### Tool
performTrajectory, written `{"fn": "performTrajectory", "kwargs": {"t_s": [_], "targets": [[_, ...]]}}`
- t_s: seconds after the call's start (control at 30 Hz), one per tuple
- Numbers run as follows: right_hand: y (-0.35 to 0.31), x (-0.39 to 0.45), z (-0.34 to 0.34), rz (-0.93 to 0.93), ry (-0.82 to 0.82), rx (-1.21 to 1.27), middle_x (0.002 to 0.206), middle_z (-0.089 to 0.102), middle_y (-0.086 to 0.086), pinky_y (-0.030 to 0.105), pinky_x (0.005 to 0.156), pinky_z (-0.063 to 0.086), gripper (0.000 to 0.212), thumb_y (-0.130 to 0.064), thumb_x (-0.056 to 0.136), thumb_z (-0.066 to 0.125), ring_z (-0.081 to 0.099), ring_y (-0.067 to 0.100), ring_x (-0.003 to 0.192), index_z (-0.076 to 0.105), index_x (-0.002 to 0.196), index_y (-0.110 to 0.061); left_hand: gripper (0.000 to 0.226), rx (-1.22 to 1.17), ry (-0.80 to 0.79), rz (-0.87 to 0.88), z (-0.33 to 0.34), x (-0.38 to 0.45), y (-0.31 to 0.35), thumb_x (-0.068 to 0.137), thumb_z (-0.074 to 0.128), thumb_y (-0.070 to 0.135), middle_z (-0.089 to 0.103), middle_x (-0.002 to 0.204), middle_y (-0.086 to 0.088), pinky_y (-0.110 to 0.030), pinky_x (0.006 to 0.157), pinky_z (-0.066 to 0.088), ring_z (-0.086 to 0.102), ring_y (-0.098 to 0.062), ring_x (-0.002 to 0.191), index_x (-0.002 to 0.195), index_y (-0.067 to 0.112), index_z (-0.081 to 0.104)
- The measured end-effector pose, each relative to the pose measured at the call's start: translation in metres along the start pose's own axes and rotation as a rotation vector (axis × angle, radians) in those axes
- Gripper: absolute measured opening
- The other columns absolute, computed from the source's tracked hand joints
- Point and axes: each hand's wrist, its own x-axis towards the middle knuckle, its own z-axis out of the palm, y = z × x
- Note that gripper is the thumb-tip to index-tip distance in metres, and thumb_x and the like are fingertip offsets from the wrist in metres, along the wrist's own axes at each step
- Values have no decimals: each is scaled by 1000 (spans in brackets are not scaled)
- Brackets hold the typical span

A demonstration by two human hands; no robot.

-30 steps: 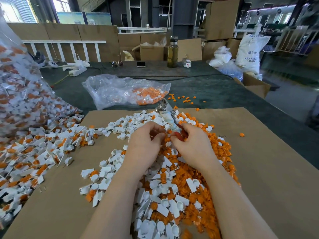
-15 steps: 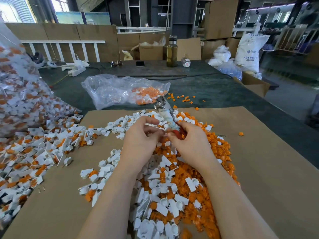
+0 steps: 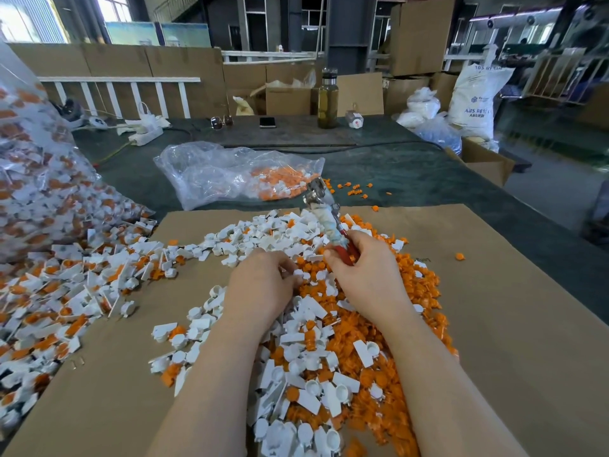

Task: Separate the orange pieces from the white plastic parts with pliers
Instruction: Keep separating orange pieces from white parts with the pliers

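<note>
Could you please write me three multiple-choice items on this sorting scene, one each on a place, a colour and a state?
1. Where does the clear bag of orange pieces lie?
A. Beyond the cardboard sheet, on the green table
B. On the person's lap
C. Under the cardboard

2. What colour are the handles of the pliers?
A. Blue
B. Red
C. Yellow

3. What is the right hand doing?
A. Resting flat
B. Lifting the bottle
C. Gripping the pliers

Answers: 1 A, the bag sits past the sheet's far edge; 2 B, red shows beside the fingers; 3 C, the fingers curl round the handles.
</note>
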Motion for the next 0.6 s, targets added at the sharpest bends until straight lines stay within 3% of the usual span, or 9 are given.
{"fn": "performTrajectory", "kwargs": {"t_s": [0.13, 0.23, 0.5, 0.6], "targets": [[-1, 0, 0, -9, -9, -15, 78, 51, -20, 15, 58, 37, 12, -35, 93, 61, 52, 1, 71, 51, 93, -28, 15, 21, 30, 35, 2, -1, 0, 90, 70, 39, 55, 96, 5, -25, 67, 36, 51, -13, 85, 99, 27, 69], [0, -1, -1, -14, 8, -8, 71, 51, -16, 16, 54, 33, 14, -34, 93, 61, 50, 2, 64, 51, 85, -28, 14, -20, 56, 38, 3, -2, -1, 92, 66, 36, 61, 95, 6, -25, 67, 37, 53, -13, 84, 99, 24, 66], [0, 0, 0, 15, 20, 29, 67, 49, -15, 13, 51, 31, 21, -33, 93, 60, 48, 2, 58, 46, 77, -34, 14, -538, 65, -97, -9, -4, 7, 85, 74, 26, 64, 90, 13, -22, 58, 42, 61, -6, 76, 85, 29, 61], [0, 0, 0, 7, 16, 40, 70, 52, -15, 12, 54, 33, 10, -32, 94, 60, 51, 2, 62, 54, 87, -29, 18, -735, 47, -129, -14, -8, 10, 81, 79, 20, 66, 90, 9, -20, 54, 49, 64, -10, 74, 86, 30, 65]]}}
